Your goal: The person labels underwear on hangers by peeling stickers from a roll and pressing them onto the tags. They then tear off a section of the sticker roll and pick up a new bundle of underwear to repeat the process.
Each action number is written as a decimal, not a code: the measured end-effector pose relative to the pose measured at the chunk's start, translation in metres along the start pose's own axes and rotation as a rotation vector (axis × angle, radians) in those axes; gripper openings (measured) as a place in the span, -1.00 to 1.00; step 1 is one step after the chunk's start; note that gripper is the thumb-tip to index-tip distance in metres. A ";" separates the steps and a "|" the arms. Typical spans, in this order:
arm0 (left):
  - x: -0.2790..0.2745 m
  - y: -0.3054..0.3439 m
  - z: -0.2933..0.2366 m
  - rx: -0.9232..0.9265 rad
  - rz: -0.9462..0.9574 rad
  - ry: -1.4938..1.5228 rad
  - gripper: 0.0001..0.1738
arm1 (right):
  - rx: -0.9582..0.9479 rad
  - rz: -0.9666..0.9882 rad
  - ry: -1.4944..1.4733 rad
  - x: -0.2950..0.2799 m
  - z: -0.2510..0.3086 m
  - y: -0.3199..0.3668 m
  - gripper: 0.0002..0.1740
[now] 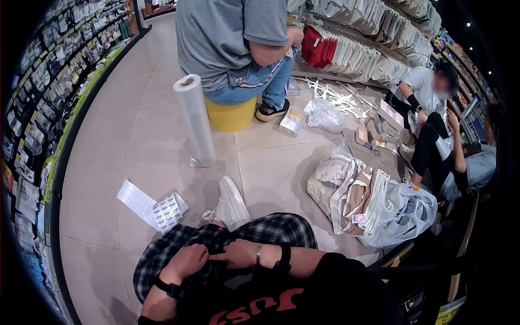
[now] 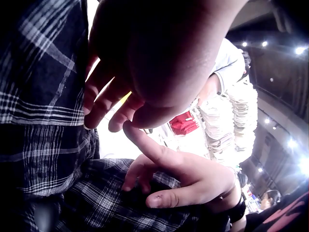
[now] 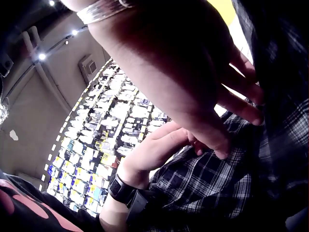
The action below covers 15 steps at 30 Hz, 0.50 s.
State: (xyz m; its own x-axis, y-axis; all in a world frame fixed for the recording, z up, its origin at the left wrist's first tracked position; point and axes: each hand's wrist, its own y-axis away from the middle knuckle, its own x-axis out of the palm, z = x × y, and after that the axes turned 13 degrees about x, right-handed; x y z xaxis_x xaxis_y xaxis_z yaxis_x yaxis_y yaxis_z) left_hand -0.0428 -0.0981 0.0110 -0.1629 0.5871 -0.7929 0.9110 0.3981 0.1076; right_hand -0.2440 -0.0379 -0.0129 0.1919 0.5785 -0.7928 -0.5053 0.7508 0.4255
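Note:
Over the lap, my left hand (image 1: 188,260) and right hand (image 1: 239,253) meet close together above the dark plaid cloth (image 1: 287,230). The right index finger (image 2: 153,151) reaches out to the fingertips of the left hand (image 2: 159,72) in the left wrist view. Nothing shows between the fingers of either hand. In the right wrist view, the right hand (image 3: 193,96) hangs with loosely bent fingers over the plaid cloth, and the left hand (image 3: 161,147) is behind it. On the floor past the knees lie a sheet of labels (image 1: 169,213) and a white gridded sheet (image 1: 138,201).
A roll of clear plastic film (image 1: 196,122) stands upright ahead. Beyond it a person sits on a yellow stool (image 1: 232,115). At right are bagged garments (image 1: 346,189), a white plastic bag (image 1: 406,214), open boxes (image 1: 374,132) and loose hangers (image 1: 338,98). Shelves (image 1: 70,70) line the left.

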 end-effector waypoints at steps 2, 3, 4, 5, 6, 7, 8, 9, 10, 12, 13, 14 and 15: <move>-0.001 0.000 0.000 0.004 0.001 0.001 -0.80 | -0.003 -0.003 0.001 0.000 0.000 0.000 -0.25; -0.001 0.000 -0.001 0.006 0.001 0.002 -0.80 | -0.005 -0.004 0.002 0.000 0.000 0.000 -0.26; -0.001 -0.001 -0.001 0.006 0.003 0.000 -0.80 | -0.002 0.004 0.000 0.000 0.000 0.000 -0.26; -0.001 -0.001 -0.001 0.005 0.004 -0.001 -0.80 | 0.000 0.011 -0.002 -0.001 0.000 0.000 -0.26; -0.001 -0.001 -0.001 0.005 0.006 -0.003 -0.80 | 0.003 0.018 -0.004 -0.001 0.000 0.000 -0.26; -0.001 -0.001 -0.001 0.004 0.006 -0.003 -0.80 | 0.005 0.022 -0.006 -0.002 0.001 0.000 -0.26; -0.001 0.000 0.000 0.003 0.007 -0.003 -0.80 | 0.008 0.025 -0.009 -0.002 0.001 0.000 -0.26; -0.001 0.000 0.000 0.002 0.008 -0.003 -0.80 | 0.011 0.028 -0.011 -0.002 0.001 0.000 -0.26; 0.000 0.000 0.000 -0.001 0.012 -0.004 -0.80 | 0.009 0.026 -0.009 -0.002 0.001 0.000 -0.26; -0.001 0.000 0.000 -0.008 0.021 -0.005 -0.80 | 0.007 0.022 -0.005 -0.002 0.001 0.001 -0.26; 0.000 0.000 0.000 -0.009 0.021 -0.004 -0.80 | 0.005 0.018 -0.003 -0.002 0.001 0.001 -0.26; 0.000 0.000 0.000 -0.009 0.021 -0.003 -0.80 | 0.004 0.015 -0.002 -0.001 0.001 0.001 -0.26; 0.000 0.000 0.000 -0.010 0.021 -0.002 -0.80 | 0.002 0.011 0.000 -0.001 0.001 0.001 -0.26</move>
State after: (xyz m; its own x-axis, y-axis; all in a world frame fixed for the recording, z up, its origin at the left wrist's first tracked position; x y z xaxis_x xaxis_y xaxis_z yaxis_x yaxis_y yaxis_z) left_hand -0.0427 -0.0985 0.0109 -0.1427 0.5940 -0.7917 0.9105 0.3925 0.1304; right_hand -0.2441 -0.0380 -0.0113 0.1862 0.5868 -0.7881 -0.5058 0.7449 0.4351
